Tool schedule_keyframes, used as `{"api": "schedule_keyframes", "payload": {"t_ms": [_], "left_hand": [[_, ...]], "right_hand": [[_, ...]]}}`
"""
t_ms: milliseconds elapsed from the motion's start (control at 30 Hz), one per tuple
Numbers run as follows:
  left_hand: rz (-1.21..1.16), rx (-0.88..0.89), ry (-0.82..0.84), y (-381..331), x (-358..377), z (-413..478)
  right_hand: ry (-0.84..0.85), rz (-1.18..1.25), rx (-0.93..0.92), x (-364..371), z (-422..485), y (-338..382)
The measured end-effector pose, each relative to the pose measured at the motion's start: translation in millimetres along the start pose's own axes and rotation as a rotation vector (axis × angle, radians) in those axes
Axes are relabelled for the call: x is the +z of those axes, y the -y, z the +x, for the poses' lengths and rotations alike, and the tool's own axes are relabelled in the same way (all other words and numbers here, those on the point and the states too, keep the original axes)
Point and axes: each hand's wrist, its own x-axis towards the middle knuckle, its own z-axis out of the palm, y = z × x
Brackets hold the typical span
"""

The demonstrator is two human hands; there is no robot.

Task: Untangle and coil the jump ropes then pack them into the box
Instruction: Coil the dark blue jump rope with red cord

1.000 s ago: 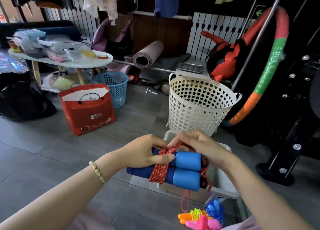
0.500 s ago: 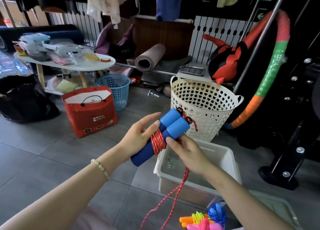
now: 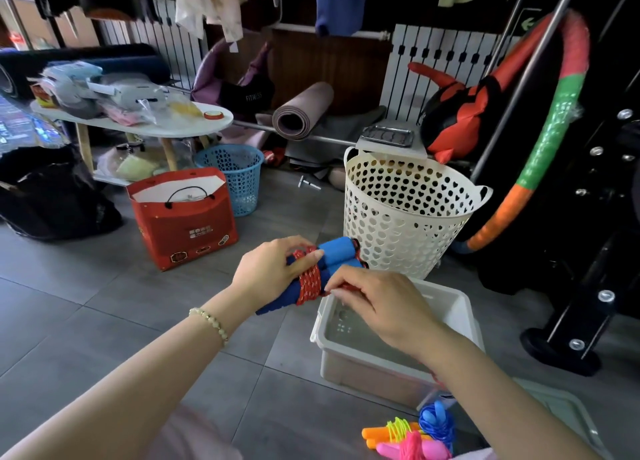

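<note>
My left hand (image 3: 273, 272) grips the two blue foam handles (image 3: 337, 251) of a jump rope, held side by side and tilted up to the right. Red speckled rope (image 3: 309, 281) is wound round their middle. My right hand (image 3: 374, 302) pinches the rope just right of the winding, its fingers curled over the lower handle. Both hands hover above the left rim of a translucent white box (image 3: 349, 359) on the floor. More coiled jump ropes (image 3: 412, 437), orange, pink and blue, lie at the bottom edge near me.
A cream perforated basket (image 3: 405, 213) stands right behind the box. A red gift bag (image 3: 183, 220) and blue basket (image 3: 235, 179) sit to the left on the grey tile floor. A black machine base (image 3: 568, 341) is at the right, and the box lid (image 3: 568, 411) lies beside it.
The loose red rope that hung down below my right hand is gone from view. My right hand has moved up over the handles, and my left fingers have curled round the bundle.
</note>
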Motion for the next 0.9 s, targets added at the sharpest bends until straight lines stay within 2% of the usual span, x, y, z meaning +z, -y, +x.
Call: {"api": "schedule_keyframes", "payload": {"t_ms": [133,267,367,467,667,800,900], "left_hand": [[0.139,0.222,0.15,-25,-4,-9],[0.051,0.326,0.248,-32,-2,-16],[0.176,0.37,0.246,-31,2,-18],[0.161,0.414,0.297,-36,5,-24],[-0.101,0.442,0.341,-35,3,-28],[-0.364,0.359,0.354,-25,0,-24],[-0.653,0.263,0.382,-20,-2,-21]], "right_hand": [[-0.077,0.213,0.108,-10,2,-20],[-0.074,0.462,0.2,-16,1,-27],[-0.022,0.464,0.207,-14,0,-27],[0.044,0.445,0.163,-10,1,-21],[0.258,0.764,0.196,-18,4,-23],[0.315,0.912,0.213,-21,0,-24],[0.364,1.153,0.282,-21,-3,-20]]}}
